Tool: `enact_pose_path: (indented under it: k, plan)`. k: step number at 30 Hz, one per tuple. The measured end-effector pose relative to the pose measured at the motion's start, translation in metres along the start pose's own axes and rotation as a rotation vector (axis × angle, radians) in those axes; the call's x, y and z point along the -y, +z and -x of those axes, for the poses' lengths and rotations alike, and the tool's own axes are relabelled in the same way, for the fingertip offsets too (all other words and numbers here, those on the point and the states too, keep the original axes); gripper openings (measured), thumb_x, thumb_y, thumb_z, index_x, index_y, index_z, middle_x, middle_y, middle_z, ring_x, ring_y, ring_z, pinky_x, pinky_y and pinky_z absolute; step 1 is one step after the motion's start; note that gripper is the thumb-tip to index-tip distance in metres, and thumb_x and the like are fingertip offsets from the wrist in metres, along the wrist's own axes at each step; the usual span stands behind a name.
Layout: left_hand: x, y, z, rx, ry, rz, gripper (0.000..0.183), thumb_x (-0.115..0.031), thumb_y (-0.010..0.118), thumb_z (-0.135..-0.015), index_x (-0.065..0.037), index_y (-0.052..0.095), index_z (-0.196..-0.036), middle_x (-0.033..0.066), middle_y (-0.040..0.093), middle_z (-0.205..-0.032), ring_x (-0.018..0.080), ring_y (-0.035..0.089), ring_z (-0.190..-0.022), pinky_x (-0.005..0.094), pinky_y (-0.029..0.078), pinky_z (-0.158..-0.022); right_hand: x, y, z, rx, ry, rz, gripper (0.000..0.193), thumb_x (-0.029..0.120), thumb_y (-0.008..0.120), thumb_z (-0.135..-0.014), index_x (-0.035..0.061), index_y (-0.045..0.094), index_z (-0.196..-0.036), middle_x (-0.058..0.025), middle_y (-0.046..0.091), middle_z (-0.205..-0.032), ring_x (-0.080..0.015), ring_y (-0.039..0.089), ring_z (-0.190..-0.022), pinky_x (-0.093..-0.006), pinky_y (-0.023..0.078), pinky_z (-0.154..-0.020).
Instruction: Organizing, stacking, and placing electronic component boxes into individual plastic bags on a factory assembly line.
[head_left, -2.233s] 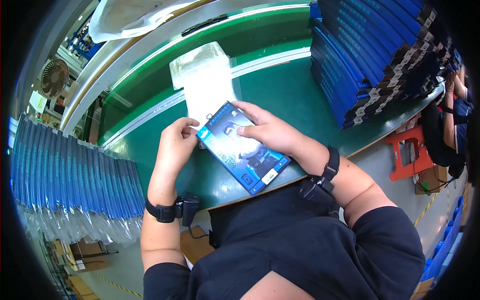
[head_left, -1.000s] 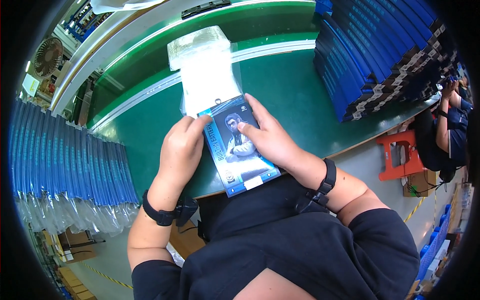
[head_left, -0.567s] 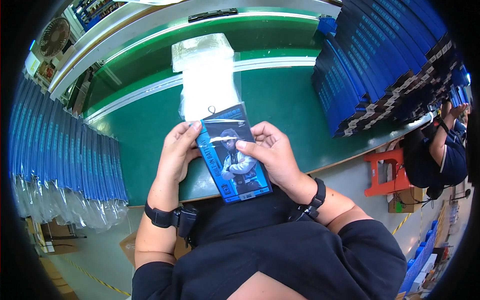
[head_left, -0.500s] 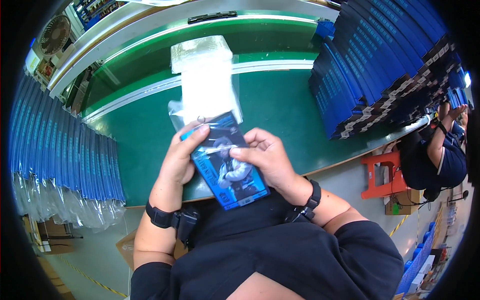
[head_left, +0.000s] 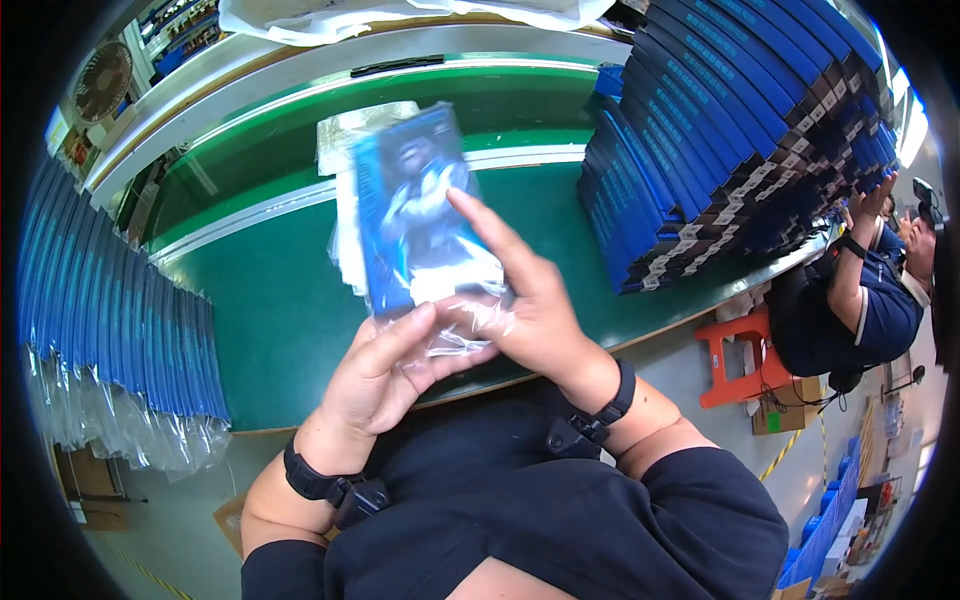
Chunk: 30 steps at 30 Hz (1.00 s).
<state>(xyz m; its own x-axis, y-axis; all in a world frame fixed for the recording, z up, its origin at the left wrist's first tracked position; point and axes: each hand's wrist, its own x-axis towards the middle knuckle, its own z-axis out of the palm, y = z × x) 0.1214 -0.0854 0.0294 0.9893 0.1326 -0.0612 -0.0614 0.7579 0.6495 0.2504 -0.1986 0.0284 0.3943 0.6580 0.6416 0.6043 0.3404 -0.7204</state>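
Observation:
Between my hands is a flat blue box with a picture on its front, inside a clear plastic bag. It is raised over the green table and slightly blurred. My left hand pinches the loose lower end of the bag, thumb on top. My right hand grips the package's lower right, index finger stretched along its edge; some of its fingers are hidden by the bag. Behind the box, partly covered, lies a pile of clear plastic bags.
A row of bagged blue boxes stands at the left. Tall stacks of blue boxes rise on the right side of the table. Beyond the table's right edge are a red stool, a cardboard box and another person.
The blue box has been turned and moved up and away, over the bag pile. My left hand has shifted from its upper left side to the bag's lower end. The view has shifted a little.

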Motion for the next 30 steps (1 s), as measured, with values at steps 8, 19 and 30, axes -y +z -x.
enact_pose_path:
  k: [8, 19, 30]
  plan:
    - [-0.022, -0.011, 0.012, 0.025, -0.128, 0.076, 0.053, -0.042, 0.041, -0.095, 0.006, 0.053, -0.114, 0.0163, 0.058, -0.111, 0.0231, 0.058, -0.103, 0.0407, 0.048, -0.09, 0.025, 0.021, -0.008, 0.165, -0.127, -0.15, 0.022, -0.002, 0.051, -0.075, 0.0019, 0.056, -0.097, -0.0139, 0.06, -0.086, -0.0318, 0.06, -0.079, -0.0381, 0.047, -0.068]
    - [-0.049, -0.108, 0.083, -0.859, 0.473, -2.093, 0.052, -0.01, 0.056, -0.081, -0.003, 0.044, -0.131, 0.0218, 0.038, -0.137, 0.0384, 0.036, -0.128, 0.0441, 0.03, -0.104, 0.097, -0.048, -0.063, 0.59, -0.413, 0.289, 0.057, 0.016, 0.072, -0.074, -0.004, 0.051, -0.123, -0.0186, 0.06, -0.109, -0.028, 0.061, -0.087, -0.0319, 0.052, -0.068]
    - [-0.057, -0.107, 0.003, -0.207, 0.525, -2.153, 0.05, -0.001, 0.066, -0.071, -0.004, 0.053, -0.12, 0.0165, 0.04, -0.137, 0.0355, 0.037, -0.127, 0.0412, 0.034, -0.103, 0.13, -0.2, -0.085, 0.384, -0.455, 0.612, 0.034, 0.029, 0.056, -0.08, -0.0006, 0.057, -0.097, -0.0134, 0.061, -0.092, -0.0187, 0.059, -0.077, -0.0271, 0.048, -0.06]
